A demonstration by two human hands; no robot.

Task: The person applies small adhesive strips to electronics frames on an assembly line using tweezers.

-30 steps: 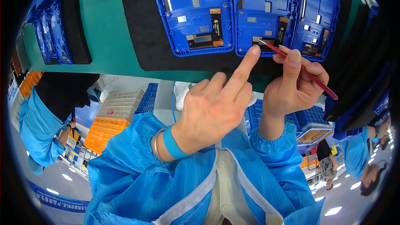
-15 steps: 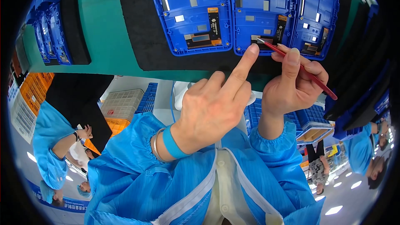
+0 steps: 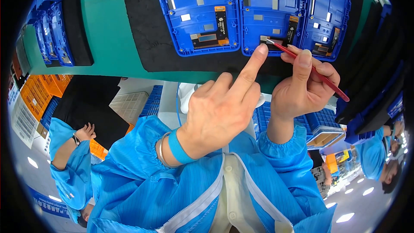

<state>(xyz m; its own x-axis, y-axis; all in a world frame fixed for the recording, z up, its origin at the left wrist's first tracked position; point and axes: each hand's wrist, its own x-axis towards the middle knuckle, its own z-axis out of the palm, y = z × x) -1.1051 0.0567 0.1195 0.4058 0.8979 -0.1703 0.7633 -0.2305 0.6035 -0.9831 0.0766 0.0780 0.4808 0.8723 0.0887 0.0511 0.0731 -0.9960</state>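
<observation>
The middle blue plastic housing (image 3: pixel 263 26) lies on a black foam mat (image 3: pixel 148 45), between a left blue housing (image 3: pixel 196 23) and a right one (image 3: pixel 323 21). Each carries a dark flex circuit with orange ends. Pinched in my right hand (image 3: pixel 304 82) are red tweezers (image 3: pixel 317 71). Their pale tip rests at the flex circuit (image 3: pixel 276 42) near the middle housing's lower edge. My left hand (image 3: pixel 226 103) holds nothing. Its index finger stretches to that same lower edge, close to the tweezer tip, and the other fingers are loosely bent.
More blue housings (image 3: pixel 56 34) sit at the far left of the green table (image 3: pixel 103 26). Dark stacked trays (image 3: pixel 375 73) stand at the right. Crates (image 3: pixel 39 97) are beyond the table's near edge. A co-worker in blue (image 3: pixel 71 159) stands at the left.
My hands and the tweezers have barely moved; the tip stays at the middle flex circuit. At the left, the co-worker and a dark sheet-like shape have shifted to the right.
</observation>
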